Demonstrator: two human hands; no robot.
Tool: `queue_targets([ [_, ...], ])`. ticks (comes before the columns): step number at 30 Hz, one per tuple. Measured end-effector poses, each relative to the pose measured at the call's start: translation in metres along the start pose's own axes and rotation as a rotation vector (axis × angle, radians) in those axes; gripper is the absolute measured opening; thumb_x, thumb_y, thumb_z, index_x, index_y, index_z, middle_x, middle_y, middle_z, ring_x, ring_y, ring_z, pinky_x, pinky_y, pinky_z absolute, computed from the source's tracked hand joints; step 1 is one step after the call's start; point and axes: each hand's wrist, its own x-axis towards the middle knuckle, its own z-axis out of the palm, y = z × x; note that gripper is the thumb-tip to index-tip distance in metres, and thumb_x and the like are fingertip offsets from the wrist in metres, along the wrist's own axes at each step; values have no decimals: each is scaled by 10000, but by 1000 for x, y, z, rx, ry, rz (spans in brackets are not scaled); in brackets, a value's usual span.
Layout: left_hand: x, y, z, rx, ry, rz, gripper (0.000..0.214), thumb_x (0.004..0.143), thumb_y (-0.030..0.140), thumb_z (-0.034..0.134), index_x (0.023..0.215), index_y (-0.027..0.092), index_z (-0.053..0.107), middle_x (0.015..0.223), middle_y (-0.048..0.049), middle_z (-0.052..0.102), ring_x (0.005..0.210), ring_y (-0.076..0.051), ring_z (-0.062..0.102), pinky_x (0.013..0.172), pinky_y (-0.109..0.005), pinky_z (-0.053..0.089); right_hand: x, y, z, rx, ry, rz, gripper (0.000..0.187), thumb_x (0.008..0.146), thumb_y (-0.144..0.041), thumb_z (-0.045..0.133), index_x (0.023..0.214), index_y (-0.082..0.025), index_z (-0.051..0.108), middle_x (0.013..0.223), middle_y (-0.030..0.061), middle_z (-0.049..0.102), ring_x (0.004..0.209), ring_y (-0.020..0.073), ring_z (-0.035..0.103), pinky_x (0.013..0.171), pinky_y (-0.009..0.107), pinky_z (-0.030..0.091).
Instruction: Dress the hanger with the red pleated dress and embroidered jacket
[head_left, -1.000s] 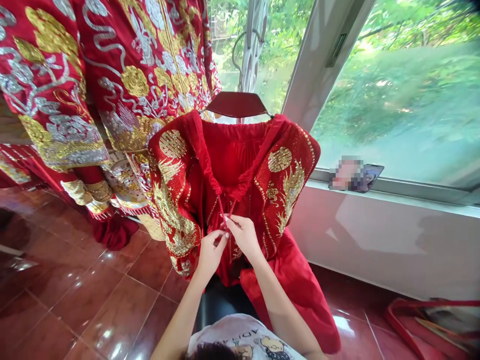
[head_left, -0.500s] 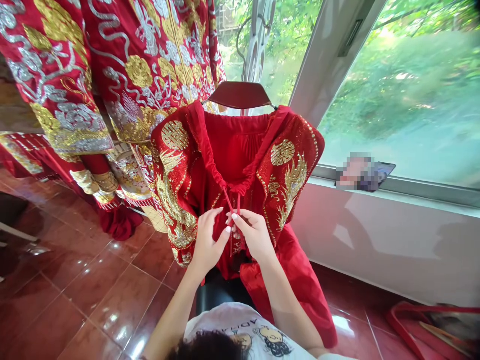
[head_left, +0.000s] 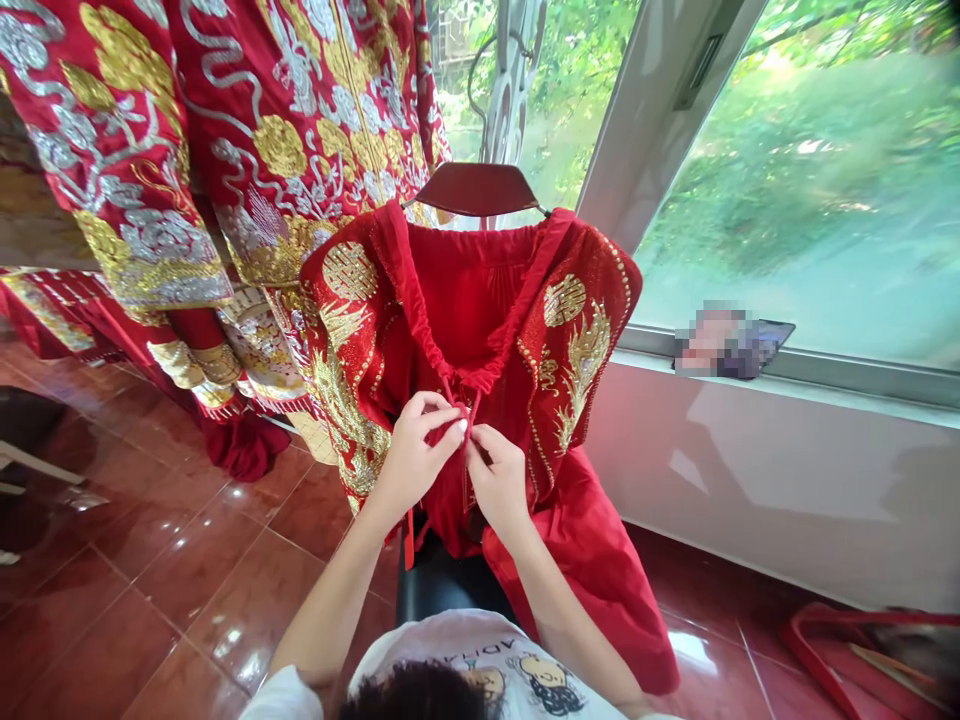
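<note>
In front of me a red garment [head_left: 450,270] with gold embroidered front panels hangs from a dark red hanger [head_left: 480,188]. Its gathered neckline ends in thin red drawstring cords [head_left: 476,402] at the centre front. My left hand [head_left: 420,455] pinches the cords between thumb and fingertips, just below the gathers. Close beside it, my right hand [head_left: 499,480] is closed, with thumb and finger at the same crossing of the cords. The exact path of the cords is hidden by my fingers.
More red garments [head_left: 281,140] with gold and silver embroidery hang at the left. A phone [head_left: 761,345] lies on the window sill at the right. Red fabric [head_left: 600,580] hangs down near my right arm. A red-framed object [head_left: 825,650] stands on the tiled floor.
My left hand has closed from spread fingers into a pinch on the cords. My right hand has shifted slightly down and regripped beside it.
</note>
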Motion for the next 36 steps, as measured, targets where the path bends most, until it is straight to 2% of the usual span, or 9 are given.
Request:
queue_targets([
  [6, 20, -9, 20, 95, 293, 42, 131, 795, 220, 652, 673, 173, 640, 794, 0, 525, 653, -91, 534, 631, -226, 492, -4, -4, 3, -74, 9, -74, 225, 894, -182, 486, 689, -169, 576, 677, 6, 565, 586, 101, 486, 575, 220, 414],
  [10, 22, -14, 28, -109, 414, -105, 187, 724, 161, 666, 834, 194, 517, 873, -4, 541, 739, -112, 593, 661, -232, 529, -6, -5, 6, -90, 5, -113, 251, 900, -175, 476, 660, -172, 550, 666, 9, 546, 586, 104, 487, 576, 221, 414],
  [13, 23, -18, 27, -385, 298, -254, 277, 753, 183, 628, 981, 197, 473, 904, -33, 619, 769, -141, 642, 698, -274, 543, -5, -4, 8, -87, -14, -120, 243, 902, -181, 477, 674, -174, 559, 682, 13, 558, 593, 106, 497, 579, 223, 419],
  [16, 20, -23, 21, -535, 144, -318, 266, 780, 296, 649, 994, 174, 549, 793, -28, 659, 679, -140, 637, 660, -274, 529, -4, -2, 7, -76, -25, -100, 250, 899, -197, 490, 655, -177, 542, 666, 7, 555, 579, 104, 491, 573, 223, 416],
  [22, 4, -41, -3, -459, 163, -348, 281, 673, 381, 779, 823, 151, 718, 743, -34, 693, 608, -104, 563, 606, -228, 475, 0, -2, 6, -17, -89, -1, 229, 897, -253, 512, 693, -172, 578, 639, -1, 573, 547, 100, 481, 541, 224, 388],
  [25, -4, -43, -21, -444, 82, -410, 309, 665, 424, 781, 814, 155, 745, 753, -52, 710, 617, -112, 570, 585, -220, 458, 1, -2, 2, -3, -101, 51, 261, 892, -279, 515, 661, -169, 568, 597, -11, 534, 532, 97, 443, 528, 227, 365],
  [31, -14, -22, -64, -189, -276, -353, 297, 820, 433, 633, 917, 183, 762, 801, -60, 726, 657, -130, 597, 606, -221, 462, 12, -8, -18, 84, -222, 134, 252, 885, -313, 527, 706, -156, 610, 632, 3, 565, 583, 108, 472, 557, 228, 386],
  [34, -17, -12, -78, 50, -388, -253, 257, 871, 389, 572, 930, 224, 759, 918, -64, 739, 828, -186, 648, 738, -274, 502, 19, -17, -28, 52, -348, 127, 302, 895, -344, 522, 677, -151, 600, 607, -3, 548, 563, 101, 445, 530, 225, 371],
  [36, -18, -6, -83, 224, -395, -183, 256, 896, 372, 530, 893, 249, 756, 915, -54, 734, 860, -203, 651, 785, -308, 503, 25, -24, -33, -25, -437, 102, 343, 910, -340, 496, 629, -156, 567, 559, -20, 507, 526, 90, 394, 491, 225, 336],
])
